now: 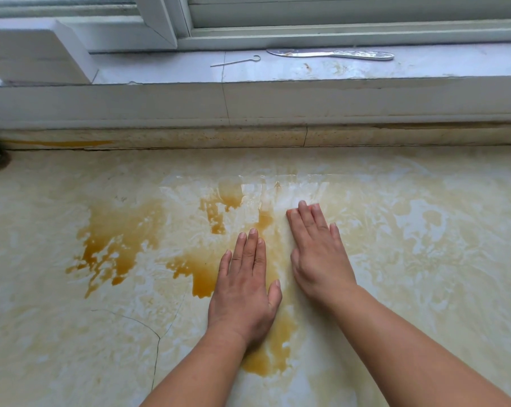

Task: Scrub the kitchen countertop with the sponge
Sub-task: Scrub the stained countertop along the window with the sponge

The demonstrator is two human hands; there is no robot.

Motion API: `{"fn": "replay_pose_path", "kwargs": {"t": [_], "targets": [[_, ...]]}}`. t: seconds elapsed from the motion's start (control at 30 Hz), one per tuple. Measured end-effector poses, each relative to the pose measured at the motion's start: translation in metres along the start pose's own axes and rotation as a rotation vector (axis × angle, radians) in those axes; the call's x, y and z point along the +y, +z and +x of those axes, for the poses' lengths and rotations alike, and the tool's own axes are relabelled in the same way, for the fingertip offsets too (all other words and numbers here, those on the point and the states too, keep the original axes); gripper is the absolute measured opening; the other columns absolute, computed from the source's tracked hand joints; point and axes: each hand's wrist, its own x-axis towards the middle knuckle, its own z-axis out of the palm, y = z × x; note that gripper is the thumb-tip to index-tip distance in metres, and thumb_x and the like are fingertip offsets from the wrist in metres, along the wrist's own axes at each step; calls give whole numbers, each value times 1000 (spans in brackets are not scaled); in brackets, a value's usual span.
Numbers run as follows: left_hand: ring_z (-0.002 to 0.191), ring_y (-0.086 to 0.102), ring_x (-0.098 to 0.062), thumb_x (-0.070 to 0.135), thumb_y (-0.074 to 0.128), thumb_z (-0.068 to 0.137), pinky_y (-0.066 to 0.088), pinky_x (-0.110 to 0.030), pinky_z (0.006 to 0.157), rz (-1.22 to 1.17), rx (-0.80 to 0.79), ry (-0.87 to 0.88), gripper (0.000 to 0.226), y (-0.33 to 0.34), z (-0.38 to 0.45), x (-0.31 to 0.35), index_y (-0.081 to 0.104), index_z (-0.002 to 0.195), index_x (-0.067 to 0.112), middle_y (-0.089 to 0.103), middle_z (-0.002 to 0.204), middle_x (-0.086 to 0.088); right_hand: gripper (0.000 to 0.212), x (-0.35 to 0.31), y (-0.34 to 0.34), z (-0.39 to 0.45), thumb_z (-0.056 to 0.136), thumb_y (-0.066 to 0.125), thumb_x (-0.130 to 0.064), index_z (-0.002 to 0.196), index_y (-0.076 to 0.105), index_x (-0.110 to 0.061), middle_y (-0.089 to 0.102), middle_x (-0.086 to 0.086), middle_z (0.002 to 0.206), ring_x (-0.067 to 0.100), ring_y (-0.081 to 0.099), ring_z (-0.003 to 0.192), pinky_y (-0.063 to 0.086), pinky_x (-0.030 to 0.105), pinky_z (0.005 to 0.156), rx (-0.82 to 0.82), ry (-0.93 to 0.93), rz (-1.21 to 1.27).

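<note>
Head view shows our two hands laid flat on the countertop (424, 245), side by side and just apart. Our left hand (244, 284) rests palm down with its fingers together and nothing under it that we can see, lying on a brown wet patch. Our right hand (317, 248) reaches a little farther toward the window, fingers straight and pressed down on the sponge (304, 208), of which only a thin orange-pink edge shows past the fingertips. From that strip its long axis seems to run left to right across the counter, but most of it is hidden, so we cannot tell its full shape. We count one sponge. Around the hands lie the brown stains (116, 242), several joined patches spreading left of the left hand and one more below it near the wrist, with pale soapy smears across the rest of the surface. A thin crack (157, 342) runs through the counter at lower left. Well beyond, on the window sill (439, 67), we count one knife (330, 54) lying lengthwise with its tip to the left, and one small wire hook (236, 61) to its left.
</note>
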Motion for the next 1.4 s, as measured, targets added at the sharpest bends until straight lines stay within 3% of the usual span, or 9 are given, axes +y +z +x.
{"fn": "replay_pose_path", "kwargs": {"t": [0.17,0.43,0.73,0.87,1.03,1.1,1.23,1.4], "targets": [[149,-43,-15,57,0,94,-12,-45,128,-3,13,-6,82,2,-1,-1,-29,159,17,-48,161,2,71,-1,-21,61,101,29,-17,164,-3,-25,-17,-7,170,14,-21,155,-6,44,127,16,101,46],[148,-45,-16,59,-1,93,-16,-45,124,8,-15,-6,82,2,-1,0,-32,156,17,-50,160,1,76,0,2,3,100,29,-23,161,-16,-29,-32,-13,164,7,-38,147,-16,37,121,3,-14,2],[147,-45,-13,53,-3,95,-26,-42,122,-44,46,-50,76,-11,30,2,-27,159,19,-49,160,5,75,-18,-7,54,99,30,-20,163,-8,-28,-23,-12,168,9,-30,151,-11,41,125,9,-2,68],[151,-38,-12,45,5,105,-12,-44,129,-89,96,19,68,-38,100,-2,-21,162,20,-39,165,7,74,-12,-8,70,98,31,-25,163,-3,-30,-18,-13,169,7,-27,152,-11,39,123,23,-9,79],[152,-37,-11,44,-8,93,-8,-44,130,-52,95,30,74,-36,116,-5,-22,162,20,-38,166,5,73,-13,-21,105,99,33,-17,164,1,-28,-12,-10,171,10,-20,155,-5,42,126,31,4,73],[151,-38,-11,46,-4,98,-10,-44,129,-67,96,31,71,-35,115,-5,-25,161,20,-40,165,5,73,-11,-18,89,99,33,-24,164,0,-29,-14,-12,170,7,-24,153,-4,39,126,23,-31,101],[150,-39,-9,50,0,96,-11,-42,129,-77,99,35,76,-38,116,-5,-25,160,21,-40,165,6,73,4,-13,60,92,11,-45,163,1,-35,-17,-20,168,-1,-27,150,-8,32,122,-38,-88,115],[152,-37,-10,50,5,96,-10,-39,129,-91,119,16,79,-40,115,-6,-20,163,16,-34,169,1,62,3,-33,129,106,34,-24,163,11,-31,2,-11,171,9,-11,156,7,43,128,-83,-193,52]]}}
